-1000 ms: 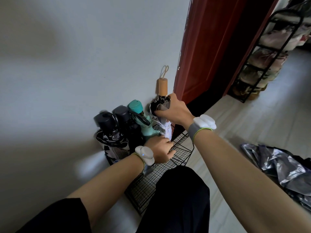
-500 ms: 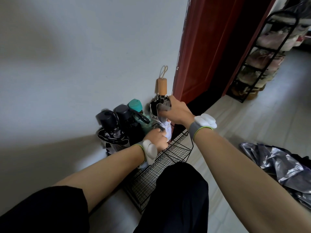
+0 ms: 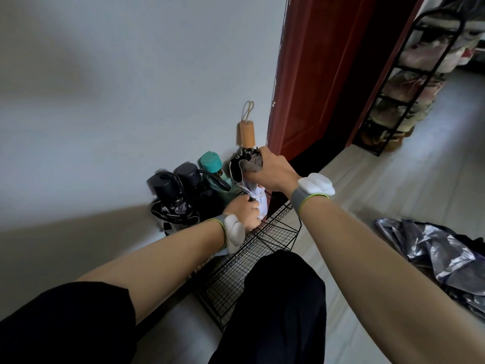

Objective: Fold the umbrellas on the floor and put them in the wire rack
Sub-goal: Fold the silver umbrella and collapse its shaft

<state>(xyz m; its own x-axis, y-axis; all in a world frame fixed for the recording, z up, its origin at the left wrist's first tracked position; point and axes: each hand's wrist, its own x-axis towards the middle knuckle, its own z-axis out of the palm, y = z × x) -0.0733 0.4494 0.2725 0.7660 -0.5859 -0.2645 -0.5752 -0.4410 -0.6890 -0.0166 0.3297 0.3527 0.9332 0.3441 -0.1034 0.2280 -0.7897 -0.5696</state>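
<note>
A black wire rack (image 3: 273, 232) stands on the floor against the grey wall. Three folded umbrellas stand in its left part: two black ones (image 3: 170, 195) and a teal one (image 3: 211, 164). A white folded umbrella with a wooden handle (image 3: 247, 132) stands upright at the rack's right end. My right hand (image 3: 267, 170) grips its upper canopy just below the handle. My left hand (image 3: 244, 211) is closed around its white lower part, at the rack's rim.
A red door (image 3: 315, 69) stands just right of the rack. A black shoe shelf (image 3: 409, 82) is at the far right. Crumpled silver and black umbrella fabric (image 3: 446, 258) lies on the pale floor to the right. My dark-clad knee (image 3: 278, 298) covers the rack's near part.
My left hand has moved up from the rack's rim onto the white umbrella's lower part. My right hand holds the same spot near the handle.
</note>
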